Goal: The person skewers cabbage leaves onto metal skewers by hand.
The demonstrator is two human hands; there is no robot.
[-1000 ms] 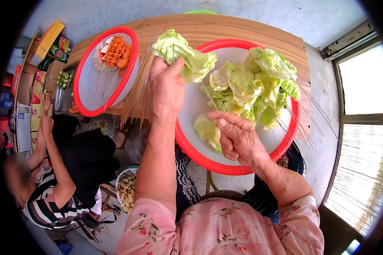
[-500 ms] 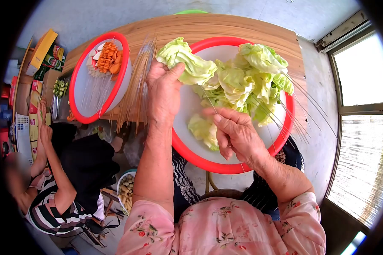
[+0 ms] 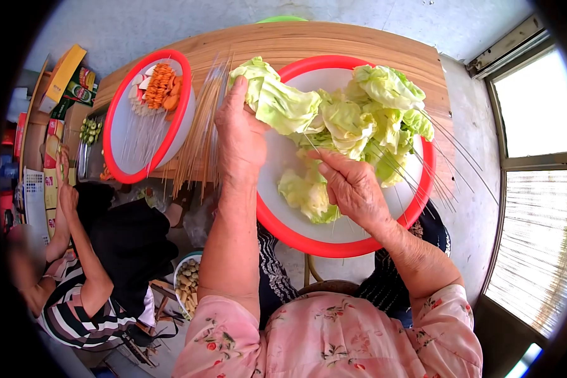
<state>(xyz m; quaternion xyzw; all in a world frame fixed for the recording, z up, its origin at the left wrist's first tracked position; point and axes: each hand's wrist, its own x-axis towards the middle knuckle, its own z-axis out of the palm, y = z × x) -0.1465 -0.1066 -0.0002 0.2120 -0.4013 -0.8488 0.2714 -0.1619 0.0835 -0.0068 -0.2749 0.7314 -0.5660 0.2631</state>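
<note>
My left hand (image 3: 240, 135) is closed on a folded pale green lettuce leaf (image 3: 282, 101), thumb in front and the other fingers mostly behind it. My right hand (image 3: 356, 192) grips a thin skewer (image 3: 310, 143), its index finger stretched along it; the skewer's upper end meets the leaf's lower edge. Both hands are over a white basin with a red rim (image 3: 296, 240). In the basin lie skewered lettuce leaves (image 3: 353, 123), their sticks jutting out over the right rim. A separate lettuce piece (image 3: 305, 196) lies lower in the basin, left of my right hand.
Loose bamboo skewers (image 3: 198, 135) lie on the wooden table (image 3: 233, 47). A smaller red-rimmed basin (image 3: 109, 142) holds skewered orange and white pieces. At left sits another person (image 3: 85, 283) with raised hands, near a bucket of small items (image 3: 188, 286). Boxes stand on shelves behind.
My right hand has moved slightly up and right along the skewer, closer to the leaf. My left thumb has lifted upright, and the leaf has shifted a little.
</note>
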